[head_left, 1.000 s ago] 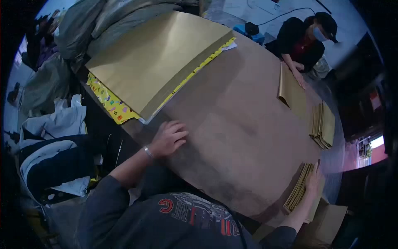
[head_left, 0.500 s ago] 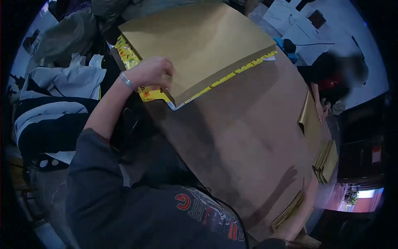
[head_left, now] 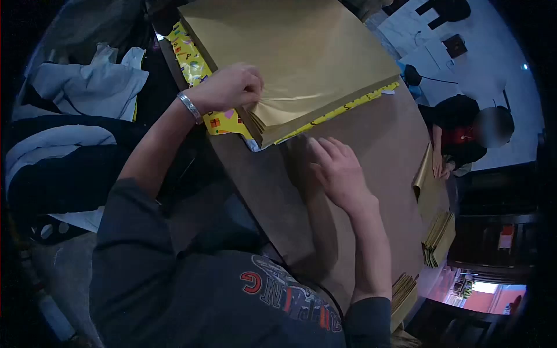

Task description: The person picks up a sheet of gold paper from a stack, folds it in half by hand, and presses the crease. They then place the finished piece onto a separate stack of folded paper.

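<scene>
A thick stack of gold-brown paper sheets (head_left: 301, 52) lies on yellow patterned wrapping (head_left: 191, 61) at the top of the view. At the stack's near left corner, my left hand (head_left: 233, 88) has its fingers closed on the sheet edges, which bend and fan under it. A bracelet is on that wrist. My right hand (head_left: 339, 168) is over the brown table (head_left: 383, 174), just below the stack's near edge, with its fingers partly spread and nothing seen in them.
Folded gold bundles (head_left: 439, 239) and another pile (head_left: 403, 298) are at the table's right. A co-worker (head_left: 458, 133) sits at the far right, hands beside a gold sheet (head_left: 429, 180). Clothes (head_left: 90, 87) lie at left.
My right hand has moved from the folded bundles at lower right up and left toward the stack. The corner sheets under my left hand are now bent and fanned.
</scene>
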A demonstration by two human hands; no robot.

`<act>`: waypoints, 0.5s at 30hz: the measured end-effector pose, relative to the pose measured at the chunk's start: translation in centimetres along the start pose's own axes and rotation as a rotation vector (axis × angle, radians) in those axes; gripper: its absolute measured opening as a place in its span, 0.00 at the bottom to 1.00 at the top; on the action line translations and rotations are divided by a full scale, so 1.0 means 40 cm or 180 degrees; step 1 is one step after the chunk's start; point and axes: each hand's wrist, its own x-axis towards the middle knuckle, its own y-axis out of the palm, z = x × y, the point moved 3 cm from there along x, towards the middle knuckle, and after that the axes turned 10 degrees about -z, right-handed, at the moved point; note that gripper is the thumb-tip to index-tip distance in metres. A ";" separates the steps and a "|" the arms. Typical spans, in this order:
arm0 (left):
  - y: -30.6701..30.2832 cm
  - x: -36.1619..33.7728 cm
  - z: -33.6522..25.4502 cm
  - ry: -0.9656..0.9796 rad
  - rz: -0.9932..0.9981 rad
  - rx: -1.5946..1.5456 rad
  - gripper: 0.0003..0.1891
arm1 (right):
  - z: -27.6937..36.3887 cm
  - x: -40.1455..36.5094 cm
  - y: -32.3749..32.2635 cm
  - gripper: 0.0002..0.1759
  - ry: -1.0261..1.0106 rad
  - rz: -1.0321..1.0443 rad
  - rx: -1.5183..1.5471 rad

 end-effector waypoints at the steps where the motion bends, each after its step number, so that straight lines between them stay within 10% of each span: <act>1: 0.004 -0.001 0.007 -0.0007 0.0009 -0.0020 0.08 | 0.025 0.026 0.015 0.30 0.0009 0.0021 0.0003; 15: 0.004 -0.006 0.012 0.0119 -0.0142 -0.0065 0.07 | 0.113 0.093 0.044 0.33 -0.0437 0.0172 0.0181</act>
